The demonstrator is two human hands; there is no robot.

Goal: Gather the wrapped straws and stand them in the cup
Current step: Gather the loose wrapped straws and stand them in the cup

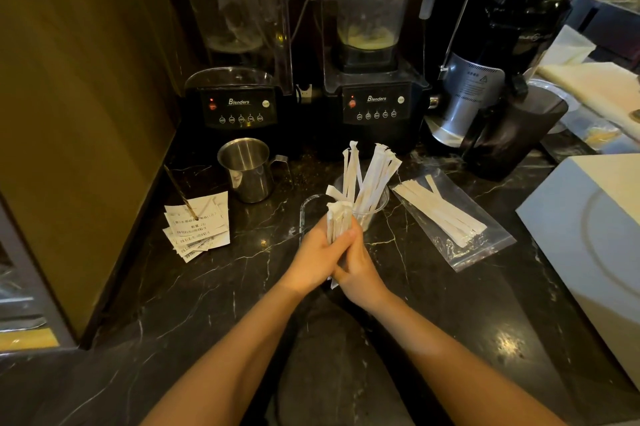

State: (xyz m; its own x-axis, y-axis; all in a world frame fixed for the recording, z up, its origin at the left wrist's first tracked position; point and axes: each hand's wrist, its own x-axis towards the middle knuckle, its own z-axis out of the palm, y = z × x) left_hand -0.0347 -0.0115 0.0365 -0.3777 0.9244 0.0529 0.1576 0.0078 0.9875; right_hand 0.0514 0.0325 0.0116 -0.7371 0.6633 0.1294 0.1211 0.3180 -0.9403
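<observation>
Just before the cup [367,209], both hands [337,254] clamp an upright straw bundle [338,223], cup mouth directly beyond.

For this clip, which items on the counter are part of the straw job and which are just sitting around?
Part of the job:
- bundle of wrapped straws held in the left hand and right hand
- clear cup with straws already standing in it
- plastic bag with more wrapped straws lying on it

Just lying about:
- steel pitcher
- paper slips
- two blenders
- black grinder
</observation>
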